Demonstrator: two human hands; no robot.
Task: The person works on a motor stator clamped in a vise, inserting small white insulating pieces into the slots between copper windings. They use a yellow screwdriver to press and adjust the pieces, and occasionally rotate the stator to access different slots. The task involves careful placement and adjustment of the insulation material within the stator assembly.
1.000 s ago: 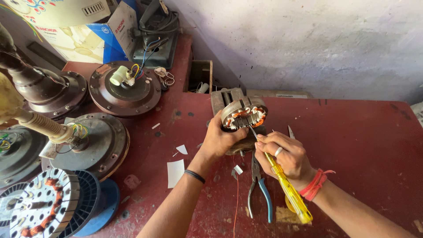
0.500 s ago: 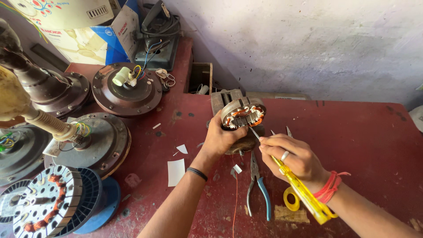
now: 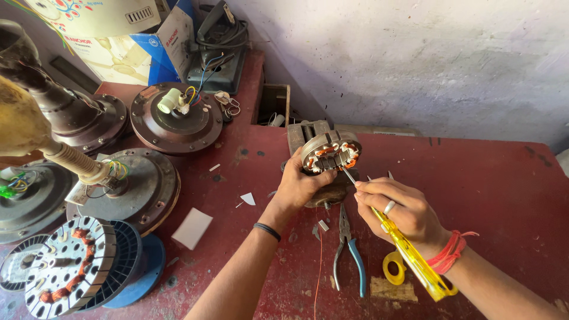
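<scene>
Item: small motor stator point(image 3: 331, 155), round, with copper windings showing in its slots. Location: raised just above the red worktop point(image 3: 474, 178), near the middle of its far edge, in front of a grey metal block point(image 3: 301, 133).

Left hand point(image 3: 299, 185): grip closed around the lower left side of the stator, tilting its open face toward the camera. A black band sits on the wrist.

Right hand point(image 3: 400, 213): grip closed on a yellow-handled screwdriver point(image 3: 409, 252); the metal tip touches the stator's lower right edge, and the handle runs back past the wrist. A ring is on one finger and red thread on the wrist.

On the worktop by the hands: blue-handled pliers point(image 3: 348, 252) lying between the forearms; a roll of yellow tape point(image 3: 393, 268) just beside the screwdriver handle, under the right wrist; a thin orange wire point(image 3: 318, 266) running toward the near edge; white paper scraps point(image 3: 192, 227) to the left of the left forearm.

Left end of the worktop: several dark ceiling fan motor housings point(image 3: 176, 118), one with coloured leads; a large laminated stator point(image 3: 68, 264) with partial copper winding resting on a blue spool point(image 3: 139, 272) at the near left corner.

Far left corner: cardboard boxes point(image 3: 154, 47) and a dark device with cables point(image 3: 216, 59).
</scene>
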